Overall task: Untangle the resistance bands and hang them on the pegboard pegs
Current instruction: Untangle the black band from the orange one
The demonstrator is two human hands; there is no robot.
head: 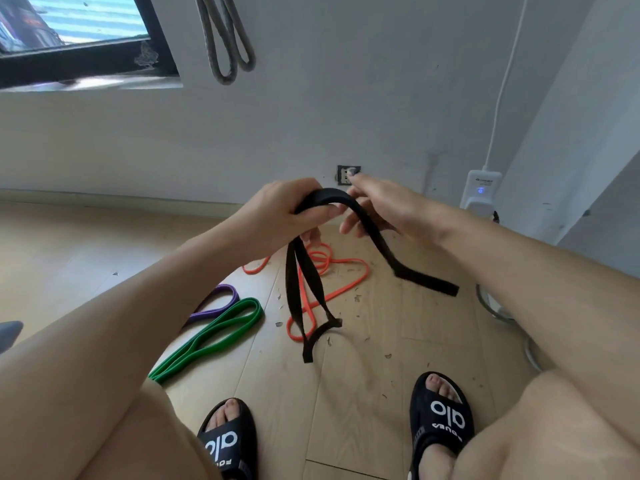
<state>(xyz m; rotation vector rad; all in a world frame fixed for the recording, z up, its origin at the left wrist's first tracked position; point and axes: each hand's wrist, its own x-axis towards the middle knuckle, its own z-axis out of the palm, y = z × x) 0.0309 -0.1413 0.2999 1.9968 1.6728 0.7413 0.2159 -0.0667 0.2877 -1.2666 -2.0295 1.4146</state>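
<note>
A black band (379,242) arches between my hands above the floor. My left hand (287,211) grips its bunched top, and two strands hang from it down toward the floor. My right hand (377,206) lies against the band's arch with fingers loosely spread, and one strand trails off to the right below it. On the wooden floor lie an orange band (341,268) in loose coils, a green band (214,336) folded flat and a purple band (218,301) beside it. A grey band (227,39) hangs on the wall above.
White wall ahead with a socket (348,174) low down and a white power strip (481,188) with its cable at the right. A window (79,39) is at the upper left. My feet in black slides (440,414) stand on the floor, which is strewn with small debris.
</note>
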